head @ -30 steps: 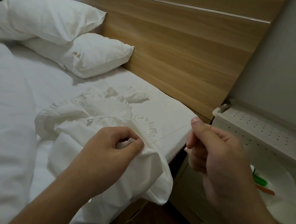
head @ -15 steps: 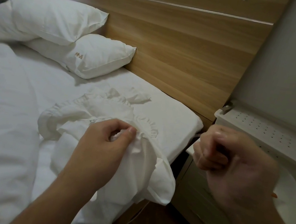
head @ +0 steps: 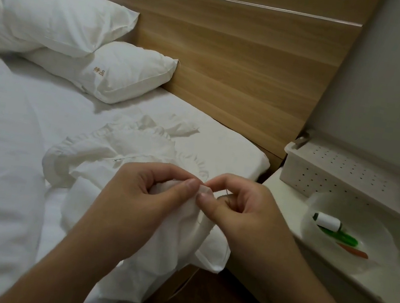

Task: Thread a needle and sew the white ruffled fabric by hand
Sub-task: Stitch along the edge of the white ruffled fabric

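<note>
While a fold of the white ruffled fabric (head: 142, 147) is bunched up off the bed (head: 51, 107), the left hand (head: 139, 194) pinches it taut, presumably to present a firm edge. The right hand (head: 239, 210) meets it, fingers (head: 206, 198) pressed together on the cloth, probably on a needle too fine to confirm. The fabric is crumpled, frilled along its rim. A white thread spool (head: 328, 221) lies in a bowl (head: 385, 246) on the counter (head: 329, 284).

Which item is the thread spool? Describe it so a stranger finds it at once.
Start at the white bedside shelf right of the bed. On it, before a perforated box, sits a translucent bowl. The thread spool is the white cylinder inside, unlike the green and orange items beside it.
</note>
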`<state>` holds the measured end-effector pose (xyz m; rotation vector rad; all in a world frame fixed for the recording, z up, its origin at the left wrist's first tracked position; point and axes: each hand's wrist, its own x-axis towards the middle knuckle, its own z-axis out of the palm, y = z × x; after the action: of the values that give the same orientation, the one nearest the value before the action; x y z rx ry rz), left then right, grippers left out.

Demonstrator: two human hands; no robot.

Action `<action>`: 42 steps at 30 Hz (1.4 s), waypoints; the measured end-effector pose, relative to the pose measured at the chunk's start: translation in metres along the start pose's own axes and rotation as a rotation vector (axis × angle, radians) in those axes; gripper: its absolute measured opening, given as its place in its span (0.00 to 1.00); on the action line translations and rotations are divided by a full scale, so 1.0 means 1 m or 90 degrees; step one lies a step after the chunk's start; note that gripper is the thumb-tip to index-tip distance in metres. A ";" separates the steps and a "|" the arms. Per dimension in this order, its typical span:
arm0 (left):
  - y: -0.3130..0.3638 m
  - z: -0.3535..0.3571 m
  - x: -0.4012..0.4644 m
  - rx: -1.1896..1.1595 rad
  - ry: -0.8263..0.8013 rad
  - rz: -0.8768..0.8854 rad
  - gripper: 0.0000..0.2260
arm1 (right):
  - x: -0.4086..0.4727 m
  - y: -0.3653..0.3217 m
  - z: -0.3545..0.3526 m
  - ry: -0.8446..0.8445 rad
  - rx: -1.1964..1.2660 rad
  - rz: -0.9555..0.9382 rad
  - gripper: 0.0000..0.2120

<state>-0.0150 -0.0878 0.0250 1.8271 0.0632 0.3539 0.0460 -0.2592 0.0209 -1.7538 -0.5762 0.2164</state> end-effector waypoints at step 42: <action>-0.004 -0.004 0.002 -0.125 0.052 -0.055 0.04 | -0.005 -0.003 -0.009 0.093 -0.094 -0.100 0.09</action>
<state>-0.0140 -0.0825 0.0225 1.6109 0.1580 0.3615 0.0449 -0.2692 0.0253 -1.8382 -0.6330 -0.0660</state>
